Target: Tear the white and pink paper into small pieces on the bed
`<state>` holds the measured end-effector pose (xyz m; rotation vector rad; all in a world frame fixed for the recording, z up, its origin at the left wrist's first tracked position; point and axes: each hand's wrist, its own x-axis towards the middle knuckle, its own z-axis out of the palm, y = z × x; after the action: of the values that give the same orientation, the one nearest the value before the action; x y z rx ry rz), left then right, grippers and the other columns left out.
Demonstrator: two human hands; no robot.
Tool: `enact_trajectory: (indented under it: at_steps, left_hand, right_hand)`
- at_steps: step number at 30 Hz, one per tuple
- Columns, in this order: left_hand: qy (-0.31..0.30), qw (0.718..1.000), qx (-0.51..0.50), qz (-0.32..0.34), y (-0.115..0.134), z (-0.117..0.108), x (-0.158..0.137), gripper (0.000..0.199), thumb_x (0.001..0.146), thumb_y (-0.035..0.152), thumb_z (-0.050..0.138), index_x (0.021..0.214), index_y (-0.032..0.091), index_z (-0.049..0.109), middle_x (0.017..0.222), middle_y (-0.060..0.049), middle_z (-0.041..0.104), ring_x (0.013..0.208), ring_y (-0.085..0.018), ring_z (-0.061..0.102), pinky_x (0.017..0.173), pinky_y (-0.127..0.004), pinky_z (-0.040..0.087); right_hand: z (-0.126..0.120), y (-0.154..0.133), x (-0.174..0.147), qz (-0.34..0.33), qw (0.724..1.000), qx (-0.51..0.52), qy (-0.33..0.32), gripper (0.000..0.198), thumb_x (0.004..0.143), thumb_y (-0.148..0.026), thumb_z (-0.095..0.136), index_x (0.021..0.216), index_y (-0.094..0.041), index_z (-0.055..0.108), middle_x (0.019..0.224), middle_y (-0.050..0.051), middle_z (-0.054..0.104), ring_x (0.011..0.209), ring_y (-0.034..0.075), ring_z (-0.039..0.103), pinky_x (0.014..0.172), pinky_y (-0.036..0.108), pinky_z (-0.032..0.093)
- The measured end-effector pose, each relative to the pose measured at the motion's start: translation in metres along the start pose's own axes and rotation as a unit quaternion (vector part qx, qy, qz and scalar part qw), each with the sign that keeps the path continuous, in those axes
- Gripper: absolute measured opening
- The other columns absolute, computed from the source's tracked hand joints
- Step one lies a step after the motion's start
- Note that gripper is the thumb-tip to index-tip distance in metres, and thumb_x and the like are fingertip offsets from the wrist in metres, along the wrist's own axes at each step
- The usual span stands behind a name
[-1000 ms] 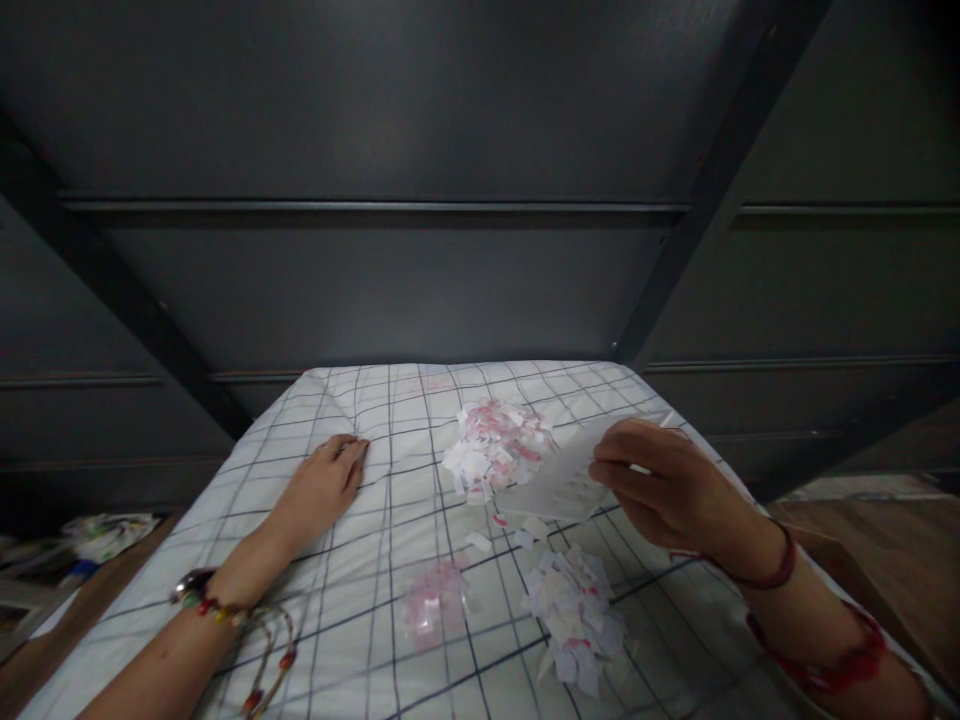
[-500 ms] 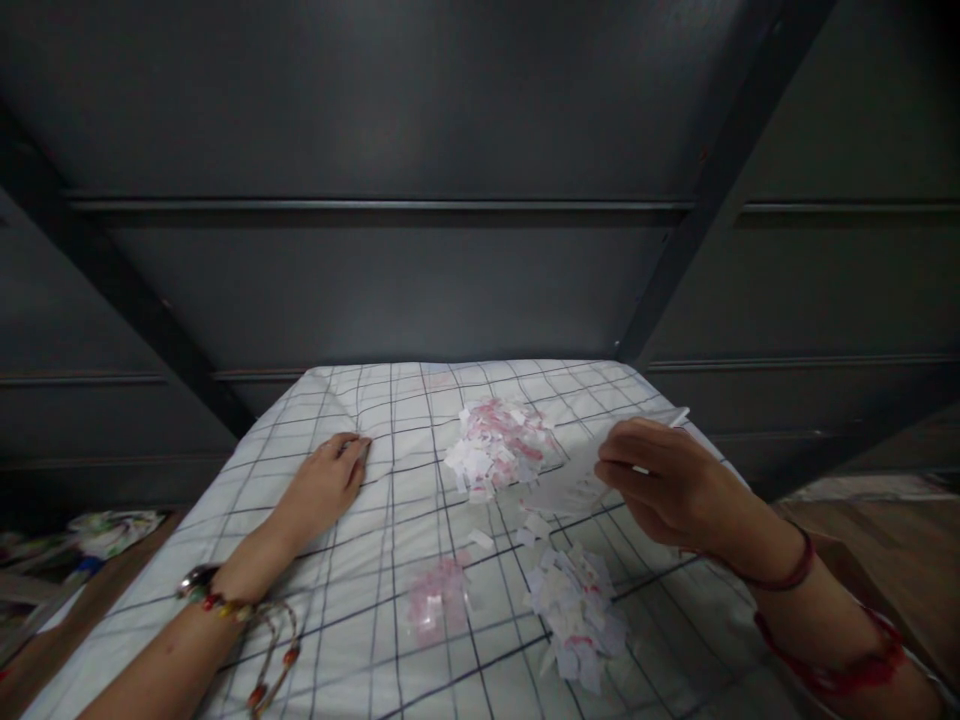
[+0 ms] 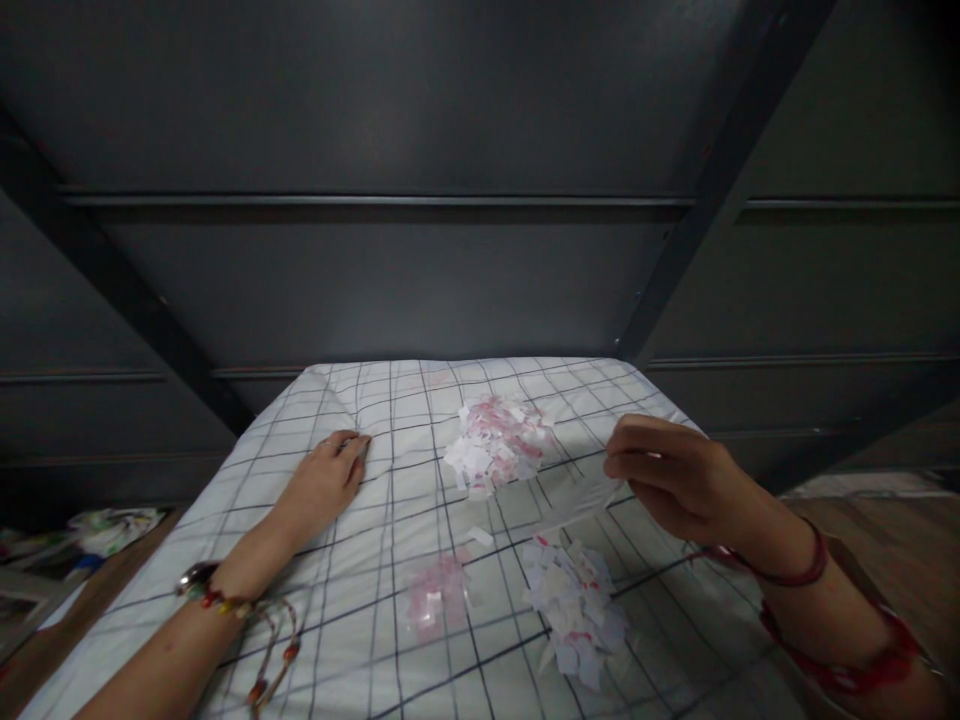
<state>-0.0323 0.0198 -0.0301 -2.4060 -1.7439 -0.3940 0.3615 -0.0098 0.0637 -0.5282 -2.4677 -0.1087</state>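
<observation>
My left hand (image 3: 334, 475) rests on the checked cloth at the left, fingers loosely bent and nothing visible in them. My right hand (image 3: 667, 480) is raised over the right side, its fingers pinched on a thin see-through plastic piece (image 3: 581, 503) that hangs toward the middle; its exact kind is unclear. Farther back, to the left of that hand, lies a pile of white and pink paper scraps (image 3: 495, 445). A second heap of paper scraps (image 3: 577, 610) sits nearer to me, below the plastic. Beside it are pink clear pieces (image 3: 439, 597) and a lone white scrap (image 3: 480, 537).
The white checked cloth (image 3: 330, 620) covers the table. Behind it stands a dark panelled wall (image 3: 390, 290) with metal bars. Wooden floor (image 3: 862, 530) shows at the right, and a crumpled patterned item (image 3: 112, 530) lies low at the left.
My right hand has shifted slightly right, and the plastic under it now hangs thinner and lower. A scrap above the near heap no longer shows. My left hand has stayed in place.
</observation>
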Motion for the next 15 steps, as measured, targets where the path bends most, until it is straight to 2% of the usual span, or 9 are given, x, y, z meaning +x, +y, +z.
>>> enact_trajectory:
  at_steps: [2,7,12,15]
  left_hand:
    - [0.003,1.0,0.0,-0.001,-0.001,0.001,0.0,0.038,0.084,0.026,0.033,0.112,0.009,0.053,0.112,-0.016,0.052,0.098,-0.026,0.054,0.09,-0.041,0.044]
    - [0.004,1.0,-0.006,0.01,-0.001,0.0,0.0,0.037,0.085,0.025,0.032,0.111,0.009,0.053,0.11,-0.016,0.052,0.095,-0.025,0.055,0.09,-0.043,0.044]
    - [0.01,1.0,0.005,0.004,0.001,0.001,-0.001,0.036,0.085,0.022,0.032,0.112,0.009,0.052,0.111,-0.016,0.052,0.095,-0.025,0.054,0.089,-0.043,0.044]
    - [0.007,1.0,0.014,0.001,0.003,0.0,-0.001,0.036,0.085,0.02,0.032,0.112,0.008,0.052,0.111,-0.017,0.052,0.095,-0.025,0.054,0.088,-0.043,0.044]
  right_hand:
    - [0.0,0.0,0.0,-0.009,1.0,-0.011,0.013,0.023,0.075,0.003,0.037,0.075,-0.018,0.047,0.072,0.003,0.048,0.065,0.013,0.039,0.055,0.028,0.032]
    - [-0.001,-0.002,0.003,-0.002,1.0,0.019,-0.02,0.023,0.074,0.004,0.036,0.072,-0.018,0.045,0.067,0.001,0.046,0.062,0.012,0.039,0.052,0.026,0.032]
    - [0.008,-0.011,0.007,-0.022,0.999,0.0,0.038,0.022,0.076,0.002,0.038,0.082,-0.016,0.049,0.075,0.005,0.05,0.069,0.013,0.043,0.057,0.027,0.038]
    - [0.018,-0.019,0.01,-0.044,0.997,-0.031,0.052,0.021,0.076,0.001,0.038,0.083,-0.016,0.049,0.076,0.006,0.052,0.073,0.016,0.044,0.062,0.03,0.043]
